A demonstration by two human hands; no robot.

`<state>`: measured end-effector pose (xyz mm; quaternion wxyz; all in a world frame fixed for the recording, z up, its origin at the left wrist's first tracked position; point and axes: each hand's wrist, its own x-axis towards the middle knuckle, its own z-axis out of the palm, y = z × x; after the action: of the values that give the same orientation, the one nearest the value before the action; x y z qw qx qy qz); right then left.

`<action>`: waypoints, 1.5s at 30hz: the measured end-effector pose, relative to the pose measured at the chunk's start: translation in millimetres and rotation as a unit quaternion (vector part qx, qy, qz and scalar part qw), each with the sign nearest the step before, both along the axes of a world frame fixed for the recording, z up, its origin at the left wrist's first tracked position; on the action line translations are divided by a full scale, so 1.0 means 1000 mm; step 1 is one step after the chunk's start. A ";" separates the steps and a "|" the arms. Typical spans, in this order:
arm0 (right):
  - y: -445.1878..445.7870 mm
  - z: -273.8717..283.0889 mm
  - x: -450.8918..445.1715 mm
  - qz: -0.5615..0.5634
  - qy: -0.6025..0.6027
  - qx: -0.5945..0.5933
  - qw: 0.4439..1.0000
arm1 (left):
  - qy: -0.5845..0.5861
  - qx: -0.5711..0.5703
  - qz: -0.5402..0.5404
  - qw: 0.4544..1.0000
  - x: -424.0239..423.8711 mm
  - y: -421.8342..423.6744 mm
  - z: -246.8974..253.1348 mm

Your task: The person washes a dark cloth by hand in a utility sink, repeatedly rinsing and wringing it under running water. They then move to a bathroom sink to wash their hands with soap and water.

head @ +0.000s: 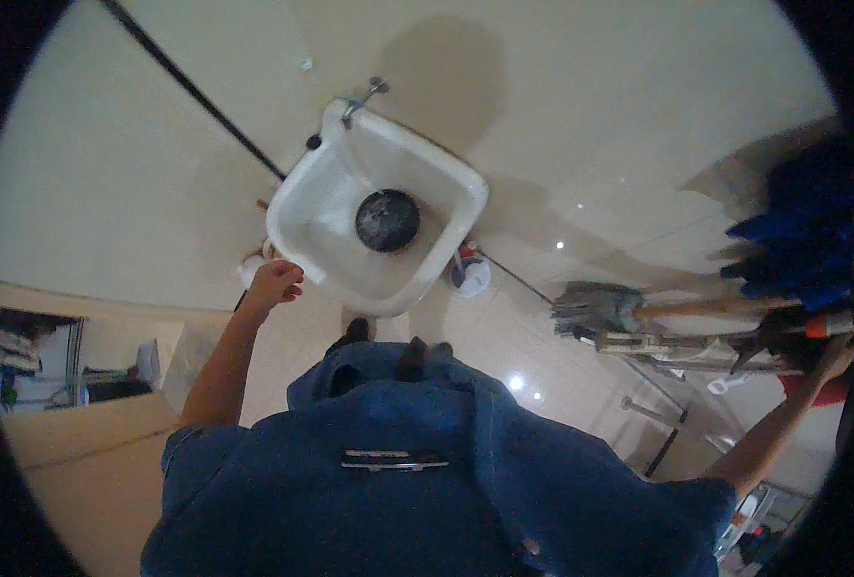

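A white utility sink stands against the wall before me. A thin stream of water appears to run from its metal tap into a dark round vessel in the basin. My left hand is just outside the sink's near left rim, fingers loosely curled and partly apart, with nothing visible in it. Far to the right, my right hand reaches to hanging long-handled tools, close to a dark object with an orange band. Blur and the picture's rim hide its fingers, so its grip is unclear.
A grey mop head on a wooden handle and dark blue cloth hang at the right. A small white container is beside the sink. Cardboard lies at lower left. A dark pipe or cable crosses the wall.
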<state>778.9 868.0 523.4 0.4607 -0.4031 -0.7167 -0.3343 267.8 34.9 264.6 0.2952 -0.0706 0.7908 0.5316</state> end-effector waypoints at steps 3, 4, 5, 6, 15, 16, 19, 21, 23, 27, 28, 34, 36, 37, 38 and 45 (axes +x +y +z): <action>-0.108 -0.089 -0.042 0.046 0.105 -0.064 0.991 | -0.052 -0.011 0.084 0.995 0.009 -0.065 -0.025; -0.163 -0.122 -0.063 0.089 0.145 -0.083 0.982 | -0.062 -0.002 0.123 0.990 0.015 -0.086 -0.031; -0.175 -0.129 -0.098 0.080 0.156 -0.037 0.984 | -0.087 0.026 0.156 0.984 -0.010 -0.069 -0.046; -0.221 -0.153 -0.121 0.120 0.246 -0.104 0.956 | -0.103 0.039 0.191 0.975 -0.012 -0.080 -0.051; -0.494 -0.374 -0.440 0.339 0.238 -0.821 0.393 | -0.228 0.169 0.174 0.943 -0.154 -0.031 -0.128; -0.511 -0.384 -0.482 0.338 0.224 -0.856 0.321 | -0.222 0.190 0.159 0.943 -0.175 -0.025 -0.148; -0.535 -0.431 -0.571 0.304 0.253 -0.897 0.199 | -0.251 0.225 0.129 0.933 -0.224 0.025 -0.180; -0.539 -0.477 -0.619 0.267 0.340 -0.896 0.095 | -0.263 0.216 0.134 0.931 -0.251 0.049 -0.196; -0.555 -0.501 -0.671 0.212 0.399 -0.888 0.083 | -0.275 0.220 0.141 0.925 -0.272 0.061 -0.216; -0.565 -0.576 -0.736 0.208 0.384 -0.890 0.134 | -0.317 0.245 0.160 0.902 -0.289 0.074 -0.262; -0.566 -0.592 -0.746 0.193 0.380 -0.895 0.133 | -0.330 0.251 0.171 0.894 -0.283 0.073 -0.273; -0.561 -0.646 -0.767 0.308 0.104 -0.941 0.091 | -0.435 0.266 0.213 0.834 -0.246 0.026 -0.330; -0.552 -0.644 -0.741 0.338 -0.143 -0.807 0.463 | -0.432 0.243 0.244 0.833 -0.237 0.007 -0.343; -0.547 -0.641 -0.725 0.334 -0.260 -0.667 0.613 | -0.421 0.235 0.260 0.837 -0.231 -0.004 -0.348; -0.534 -0.646 -0.701 0.331 -0.341 -0.618 0.626 | -0.411 0.227 0.271 0.840 -0.227 -0.014 -0.353; -0.506 -0.677 -0.624 0.437 -0.667 -0.210 0.566 | -0.353 0.280 0.244 0.859 -0.213 -0.026 -0.333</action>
<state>155.2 362.1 -153.3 -0.1555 0.2116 -0.9591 -0.1058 54.5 9.3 -68.6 0.4229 -0.3589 0.4085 0.7249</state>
